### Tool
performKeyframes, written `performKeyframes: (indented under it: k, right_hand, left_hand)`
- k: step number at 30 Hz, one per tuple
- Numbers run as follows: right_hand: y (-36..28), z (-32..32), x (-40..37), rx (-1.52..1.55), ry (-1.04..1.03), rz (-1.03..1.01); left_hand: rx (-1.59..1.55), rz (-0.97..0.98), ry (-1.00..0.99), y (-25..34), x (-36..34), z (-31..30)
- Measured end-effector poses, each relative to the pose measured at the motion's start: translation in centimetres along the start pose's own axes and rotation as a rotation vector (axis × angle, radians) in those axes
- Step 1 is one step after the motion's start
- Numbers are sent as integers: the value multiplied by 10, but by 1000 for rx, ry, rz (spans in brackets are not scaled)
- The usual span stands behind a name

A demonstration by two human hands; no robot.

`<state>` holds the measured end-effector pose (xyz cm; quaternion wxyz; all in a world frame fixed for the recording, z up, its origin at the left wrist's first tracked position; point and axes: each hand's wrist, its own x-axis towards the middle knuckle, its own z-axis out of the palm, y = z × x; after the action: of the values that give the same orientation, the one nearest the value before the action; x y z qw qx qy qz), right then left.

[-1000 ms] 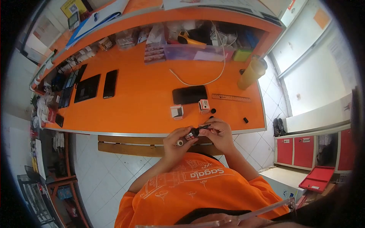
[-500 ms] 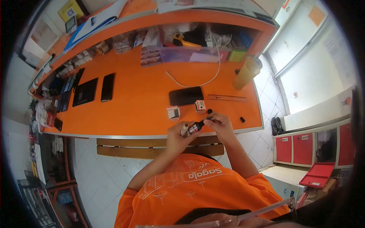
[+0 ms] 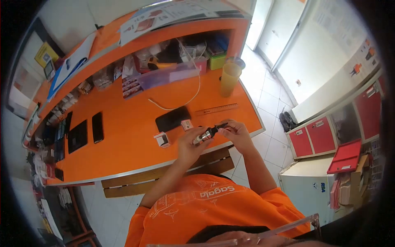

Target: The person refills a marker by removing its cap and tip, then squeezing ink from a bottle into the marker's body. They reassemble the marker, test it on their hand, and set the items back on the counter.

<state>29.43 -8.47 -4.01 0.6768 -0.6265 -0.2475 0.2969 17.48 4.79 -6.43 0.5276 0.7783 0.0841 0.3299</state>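
judged the small dark bottle [image 3: 207,134] light, stiff, slick and breakable; best gripped round its body, as clamped in the left hand [image 3: 187,145], with the right hand [image 3: 235,134] pinching its tip.

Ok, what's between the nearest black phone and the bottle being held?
A small red-and-white box sits between the phone and the bottle, seen in the head view.

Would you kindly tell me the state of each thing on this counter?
small bottle, held sideways between both hands
left hand, gripping the bottle's body
right hand, pinching the bottle's tip
smartphone, lying flat, dark
yellow cup, upright
ruler, lying flat
white box, untouched
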Motion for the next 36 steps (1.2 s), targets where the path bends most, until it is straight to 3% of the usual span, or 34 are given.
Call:
performKeyframes:
  k: [3,6,8,18,23,27,30,36]
  right_hand:
    - [-11,-15,0,15,-83,-96]
    - [-27,-28,4,-183,-200,-270]
    - [-47,-30,4,-568,-366,-378]
    - [-69,-20,6,-613,-582,-371]
    - [-62,-25,10,-437,-690,-261]
    - [-59,-27,7,-411,-678,-207]
    - [-56,-29,5,-417,-654,-266]
    - [-54,-35,0,-409,-632,-325]
  left_hand:
    - [-41,-65,-27,9,2,0]
    - [33,36,-49,18,6,-2]
    - [-13,8,-138,22,6,-4]
    - [20,155,-211,38,5,-14]
    - [32,170,-224,40,0,-12]
    - [93,132,-250,36,-9,-9]
    - [140,209,-245,35,-11,-8]
    - [70,119,-312,40,-10,-8]
